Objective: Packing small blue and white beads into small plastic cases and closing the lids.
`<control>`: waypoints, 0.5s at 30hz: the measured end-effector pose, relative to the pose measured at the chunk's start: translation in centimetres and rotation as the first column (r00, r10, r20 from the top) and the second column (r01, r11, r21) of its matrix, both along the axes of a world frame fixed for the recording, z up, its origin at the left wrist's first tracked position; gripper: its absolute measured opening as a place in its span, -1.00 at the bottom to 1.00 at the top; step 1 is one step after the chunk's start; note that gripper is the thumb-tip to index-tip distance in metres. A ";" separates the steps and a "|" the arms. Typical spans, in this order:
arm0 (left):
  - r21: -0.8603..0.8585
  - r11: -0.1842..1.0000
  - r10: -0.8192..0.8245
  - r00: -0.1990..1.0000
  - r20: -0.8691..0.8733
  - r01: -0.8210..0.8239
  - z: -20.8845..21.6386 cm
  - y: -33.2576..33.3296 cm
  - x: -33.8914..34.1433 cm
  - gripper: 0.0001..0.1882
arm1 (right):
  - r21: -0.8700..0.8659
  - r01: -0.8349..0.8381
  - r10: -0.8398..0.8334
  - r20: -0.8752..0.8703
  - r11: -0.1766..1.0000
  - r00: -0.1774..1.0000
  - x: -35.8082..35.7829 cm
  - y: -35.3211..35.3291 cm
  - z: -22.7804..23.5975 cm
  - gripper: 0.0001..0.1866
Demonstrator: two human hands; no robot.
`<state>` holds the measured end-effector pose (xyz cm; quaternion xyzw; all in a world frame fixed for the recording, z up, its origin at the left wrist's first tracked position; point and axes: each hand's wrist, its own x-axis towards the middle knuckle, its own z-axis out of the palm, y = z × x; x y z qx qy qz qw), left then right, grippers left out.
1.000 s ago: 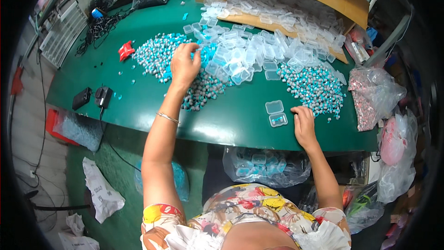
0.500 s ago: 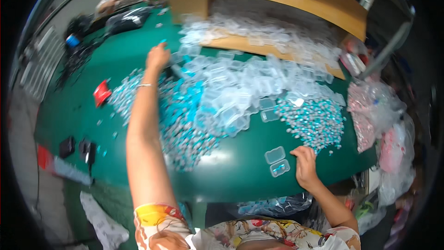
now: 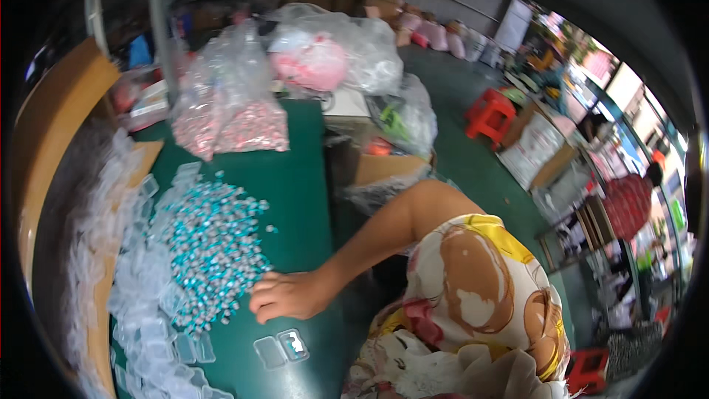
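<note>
Right hand [image 3: 289, 295] down flat-ish on the green surface [image 3: 299, 170], fingers curled under, knuckles up. Cannot tell whether shut on a little piece or just bent and empty; fingertips hidden under the hand. Left hand nowhere in view.

Resting right at the near edge of the heap of tiny teal and silver pieces [image 3: 210, 251], touching the closest ones. Handy spot for picking, probably: only a short reach from heap to box.

Just below the hand, a small clear case [image 3: 283, 347], lying open like a book with both halves facing up. Apart from the hand, but near. Likely left open and close by for easy filling. Something small and pale inside one half, too blurry to name.

To the left of the heap, a big loose drift of empty clear cases [image 3: 136, 310], spilling along the surface and toward a brown cardboard tray [image 3: 44, 140]. Kept beside the pieces, it seems, for grabbing the next one fast.

Farther back on the surface, a clear bag of pink pieces [image 3: 230, 118], well apart from the hand and standing shut, so perhaps stored for another time. Behind that, more puffy clear bags [image 3: 332, 52]. Off on the floor, a red stool [image 3: 490, 114].
</note>
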<state>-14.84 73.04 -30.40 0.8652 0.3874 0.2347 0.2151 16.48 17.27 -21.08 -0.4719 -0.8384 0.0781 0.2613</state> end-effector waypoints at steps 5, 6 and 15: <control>0.005 0.982 -0.190 0.982 -0.012 0.190 0.9 0.0 10.0 -0.50 | 0.054 -0.008 0.014 -0.101 0.999 0.995 -0.7 0.2 -1.1 -0.77; 0.006 0.974 -0.227 0.974 -0.018 0.227 1.2 -0.2 12.2 -0.50 | 0.051 -0.043 0.048 -0.109 0.998 0.993 -0.8 0.1 -1.1 -0.77; 0.060 0.911 -0.404 0.913 -0.058 0.408 6.0 -3.0 24.1 -0.50 | 0.128 -0.140 0.164 -0.197 0.982 0.967 -3.5 3.8 -4.5 -0.82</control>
